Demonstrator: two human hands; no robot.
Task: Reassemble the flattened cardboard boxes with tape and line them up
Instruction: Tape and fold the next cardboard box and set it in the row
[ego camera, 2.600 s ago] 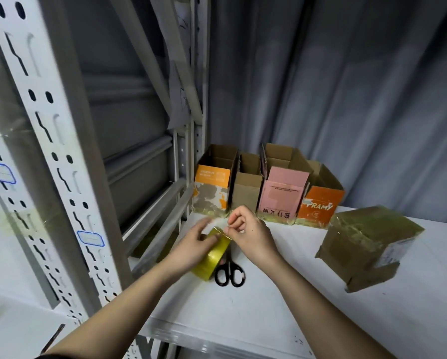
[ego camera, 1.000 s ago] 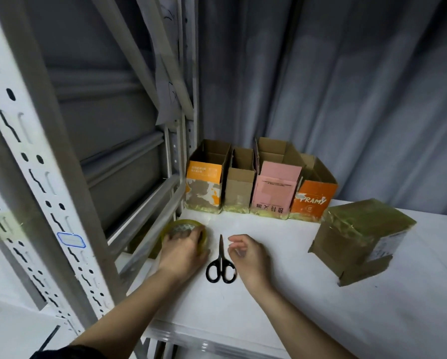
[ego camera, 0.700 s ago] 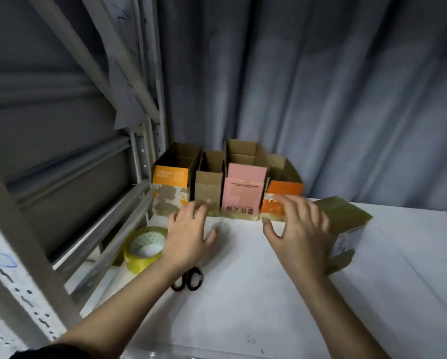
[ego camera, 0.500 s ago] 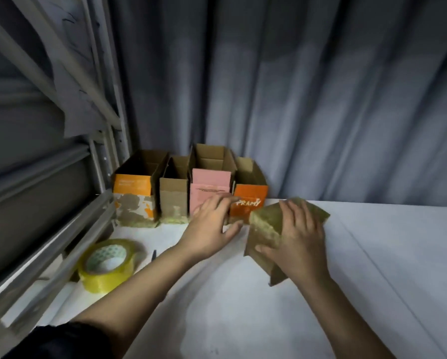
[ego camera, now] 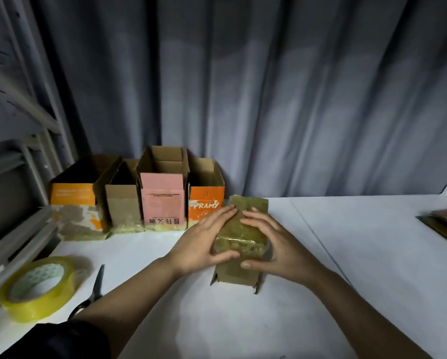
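Observation:
A small brown cardboard box [ego camera: 243,237], its upturned side covered in yellowish tape, stands on the white table [ego camera: 346,268] with its loose flaps pointing down. My left hand [ego camera: 207,242] grips its left side and my right hand [ego camera: 274,244] grips its right side. Behind it, against the curtain, several assembled open boxes stand in a row: an orange and white box [ego camera: 73,203], a plain brown box [ego camera: 121,203], a pink box [ego camera: 163,200] and an orange "FRAMY" box [ego camera: 205,200]. The held box sits just right of the row's front.
A yellow tape roll [ego camera: 36,286] lies at the table's left edge, with black scissors [ego camera: 93,291] beside it. A grey metal shelf frame [ego camera: 23,156] rises on the left. Flattened cardboard [ego camera: 445,226] lies at the far right. A grey curtain hangs behind.
My left hand set down the tape roll beside the scissors. Both hands then reached right to the taped brown box, took hold of it and turned it near the row.

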